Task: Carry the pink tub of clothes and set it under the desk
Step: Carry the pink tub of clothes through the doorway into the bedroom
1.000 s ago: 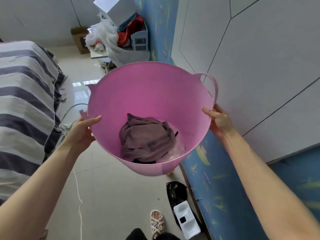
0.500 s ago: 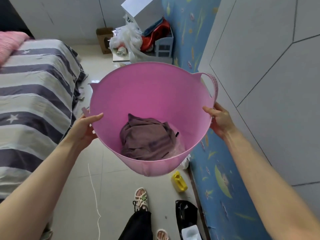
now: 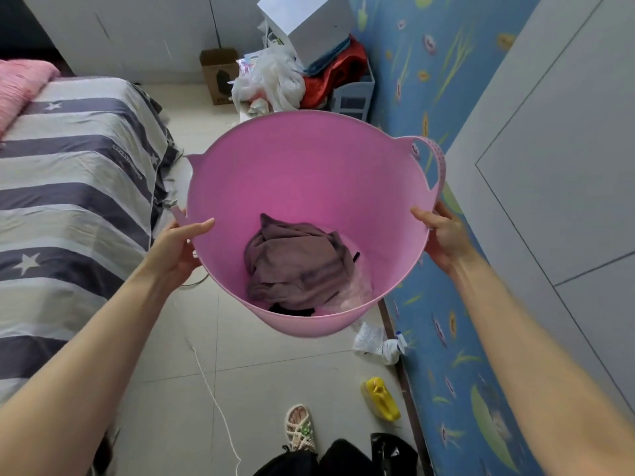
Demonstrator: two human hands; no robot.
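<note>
The pink tub hangs in the air in front of me, tilted so its inside faces me. A crumpled mauve garment lies at its bottom, with a bit of black and pale fabric under it. My left hand grips the tub's left rim, thumb over the edge. My right hand grips the right rim just below the loop handle. No desk is clearly in view.
A bed with a grey striped cover fills the left. A blue patterned wall and white panels run along the right. Ahead lies a pile of bags and boxes. On the floor: a yellow bottle, a white cord, my sandalled foot.
I have walked forward along the aisle between bed and wall with the tub held the same way. The floor items have slid toward me and the pile ahead looks closer.
</note>
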